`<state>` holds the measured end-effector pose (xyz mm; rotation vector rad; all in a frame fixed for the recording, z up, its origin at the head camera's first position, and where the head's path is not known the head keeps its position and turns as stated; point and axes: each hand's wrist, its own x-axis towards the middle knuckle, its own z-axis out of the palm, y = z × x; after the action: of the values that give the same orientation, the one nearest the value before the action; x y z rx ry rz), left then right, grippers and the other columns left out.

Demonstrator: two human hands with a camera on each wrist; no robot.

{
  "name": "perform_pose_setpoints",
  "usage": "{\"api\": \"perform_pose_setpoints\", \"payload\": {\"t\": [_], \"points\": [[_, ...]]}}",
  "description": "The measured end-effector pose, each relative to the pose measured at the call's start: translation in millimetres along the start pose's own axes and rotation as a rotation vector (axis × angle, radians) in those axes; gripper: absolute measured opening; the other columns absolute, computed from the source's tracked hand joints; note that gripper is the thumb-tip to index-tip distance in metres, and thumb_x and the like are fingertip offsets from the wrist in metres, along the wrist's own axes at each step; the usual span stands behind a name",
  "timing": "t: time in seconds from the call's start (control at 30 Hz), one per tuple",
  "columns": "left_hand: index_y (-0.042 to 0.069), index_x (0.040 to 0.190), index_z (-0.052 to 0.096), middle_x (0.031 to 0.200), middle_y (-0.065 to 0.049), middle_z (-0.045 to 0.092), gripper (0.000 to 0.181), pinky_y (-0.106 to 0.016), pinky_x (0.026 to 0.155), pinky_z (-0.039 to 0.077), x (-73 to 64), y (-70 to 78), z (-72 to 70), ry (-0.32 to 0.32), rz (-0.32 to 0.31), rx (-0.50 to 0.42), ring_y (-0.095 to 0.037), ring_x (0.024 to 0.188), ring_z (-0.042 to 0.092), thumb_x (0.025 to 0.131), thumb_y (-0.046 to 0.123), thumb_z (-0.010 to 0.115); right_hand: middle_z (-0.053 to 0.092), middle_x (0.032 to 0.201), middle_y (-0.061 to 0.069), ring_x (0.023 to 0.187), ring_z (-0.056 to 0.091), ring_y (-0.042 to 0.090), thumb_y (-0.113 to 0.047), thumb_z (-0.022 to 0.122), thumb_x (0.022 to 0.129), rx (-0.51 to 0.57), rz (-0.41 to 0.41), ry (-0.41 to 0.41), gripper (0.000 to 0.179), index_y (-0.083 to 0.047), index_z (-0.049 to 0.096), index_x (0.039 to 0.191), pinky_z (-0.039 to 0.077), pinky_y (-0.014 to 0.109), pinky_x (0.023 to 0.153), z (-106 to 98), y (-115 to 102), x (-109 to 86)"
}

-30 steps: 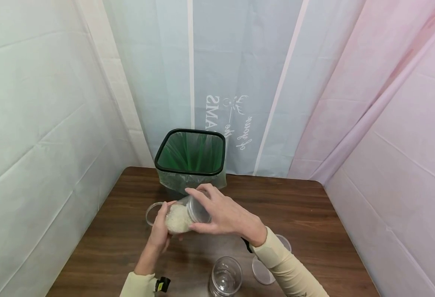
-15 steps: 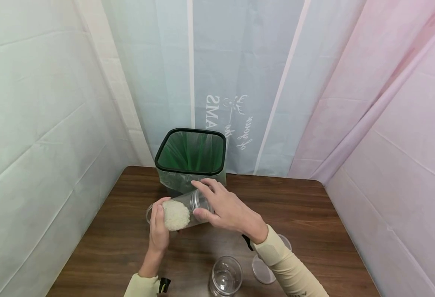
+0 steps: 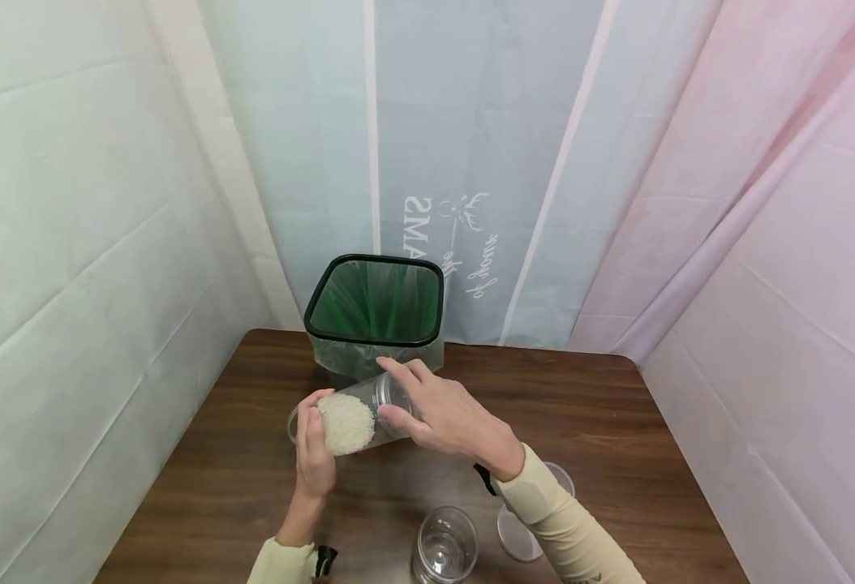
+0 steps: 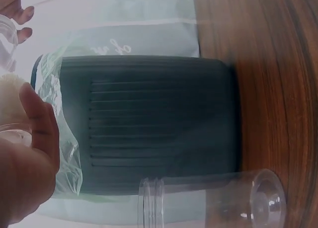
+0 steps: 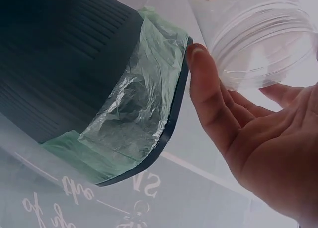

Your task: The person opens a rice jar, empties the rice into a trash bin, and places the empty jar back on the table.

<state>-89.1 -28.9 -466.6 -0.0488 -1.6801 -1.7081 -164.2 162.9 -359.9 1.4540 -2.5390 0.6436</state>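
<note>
My left hand (image 3: 315,454) grips the base end of a clear plastic jar (image 3: 376,434) in the head view. White rice (image 3: 347,423) lies in that end of the tilted jar. Its threaded mouth points right, where my right hand (image 3: 451,412) holds the neck with thumb in front and fingers over the far side. In the right wrist view the threaded rim (image 5: 271,44) shows close to my fingers, and no lid is visible on it. The left wrist view catches my left hand (image 4: 30,158) and a little rice at its edge.
A bin (image 3: 376,357) with a black rim and liner stands just beyond the hands. One clear jar (image 4: 213,203) is left of it, mostly behind my left hand. Another clear jar (image 3: 445,545) stands nearer. Clear discs, one a round lid (image 3: 518,534), lie by the right forearm.
Over the last second the jar has turned more side-on and my left hand has shifted round its base. My right thumb has moved up onto the neck. The last half second shows hardly any movement.
</note>
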Motion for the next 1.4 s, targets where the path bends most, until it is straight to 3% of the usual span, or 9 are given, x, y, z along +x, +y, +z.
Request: {"api": "perform_pose_setpoints", "payload": {"t": [0.13,0.33,0.47,0.67,0.73,0.93,1.07,1.17,1.4], "points": [[-0.014,0.126,0.045,0.110,-0.007,0.054,0.046,-0.020,0.083,0.044,-2.1,0.0,-1.1,-0.029,-0.062,-0.053,-0.010,0.098,0.053,0.106,0.019,0.020,0.052,0.126,-0.004,0.069,0.050,0.001,-0.055,0.045,0.099,0.004,-0.039,0.008,0.062,-0.023,0.035,0.151,0.052,0.025,0.070,-0.3,0.3,-2.1],[-0.013,0.127,0.042,0.101,-0.004,0.056,0.051,-0.024,0.059,0.052,-1.9,-0.6,-2.2,-0.106,-0.182,-0.126,-0.007,0.075,0.057,0.108,0.027,0.016,0.049,0.134,-0.002,0.080,0.055,0.004,-0.054,0.049,0.098,0.023,-0.110,0.037,0.063,-0.020,0.037,0.150,0.053,0.025,0.074,-2.4,2.5,-3.7],[-0.012,0.127,0.044,0.101,0.002,0.059,0.055,-0.023,0.067,0.053,0.5,-2.0,-2.6,-0.124,-0.248,-0.129,-0.005,0.079,0.059,0.109,0.032,0.015,0.048,0.137,0.002,0.095,0.058,0.009,-0.053,0.051,0.097,0.024,-0.169,0.043,0.065,-0.018,0.037,0.150,0.053,0.028,0.080,-4.4,4.8,-2.8],[-0.009,0.128,0.041,0.083,0.002,0.063,0.060,-0.038,0.038,0.048,2.9,-5.8,-5.0,-0.227,-0.378,-0.216,-0.014,0.050,0.056,0.108,0.039,0.012,0.042,0.147,0.009,0.127,0.052,0.018,-0.050,0.058,0.094,0.051,-0.227,-0.014,0.071,-0.019,0.032,0.152,0.050,0.035,0.099,-5.7,9.0,-2.8],[-0.009,0.127,0.043,0.082,-0.001,0.063,0.057,-0.036,0.038,0.048,2.3,-7.0,-4.4,-0.215,-0.349,-0.161,-0.014,0.051,0.056,0.109,0.036,0.013,0.038,0.152,0.010,0.135,0.047,0.020,-0.053,0.059,0.093,0.066,-0.192,-0.047,0.076,-0.022,0.028,0.154,0.048,0.037,0.104,-5.6,9.3,-4.1],[-0.012,0.116,0.055,0.105,-0.023,0.059,0.040,-0.012,0.082,0.042,-2.9,-12.8,1.6,-0.072,-0.078,0.119,-0.001,0.093,0.053,0.106,0.010,0.023,0.033,0.156,0.011,0.133,0.050,0.024,-0.068,0.049,0.091,0.041,-0.022,-0.073,0.082,-0.031,0.018,0.157,0.052,0.041,0.097,-2.8,8.0,-8.6],[-0.011,0.119,0.052,0.097,-0.022,0.056,0.039,-0.021,0.052,0.048,-8.7,-13.9,0.8,-0.063,-0.022,0.058,-0.006,0.070,0.055,0.106,0.012,0.023,0.043,0.144,0.010,0.096,0.063,0.013,-0.070,0.036,0.095,-0.020,0.020,-0.058,0.077,-0.027,0.019,0.157,0.055,0.032,0.073,0.2,6.4,-11.5],[-0.008,0.123,0.051,0.091,-0.019,0.055,0.041,-0.029,0.033,0.042,-11.7,-13.5,-0.3,-0.060,-0.019,0.010,-0.012,0.056,0.051,0.106,0.017,0.023,0.050,0.132,0.009,0.068,0.055,0.006,-0.070,0.030,0.096,-0.048,0.031,-0.056,0.077,-0.025,0.020,0.157,0.049,0.025,0.060,1.8,5.4,-13.5],[-0.006,0.124,0.051,0.092,-0.017,0.055,0.040,-0.028,0.039,0.045,-17.2,-15.7,-4.6,-0.066,-0.004,0.048,-0.011,0.063,0.053,0.105,0.017,0.024,0.057,0.110,-0.002,0.057,0.046,0.001,-0.065,0.045,0.095,-0.038,0.042,-0.038,0.072,-0.028,0.028,0.154,0.043,0.020,0.056,6.4,-0.9,-20.1]]}}
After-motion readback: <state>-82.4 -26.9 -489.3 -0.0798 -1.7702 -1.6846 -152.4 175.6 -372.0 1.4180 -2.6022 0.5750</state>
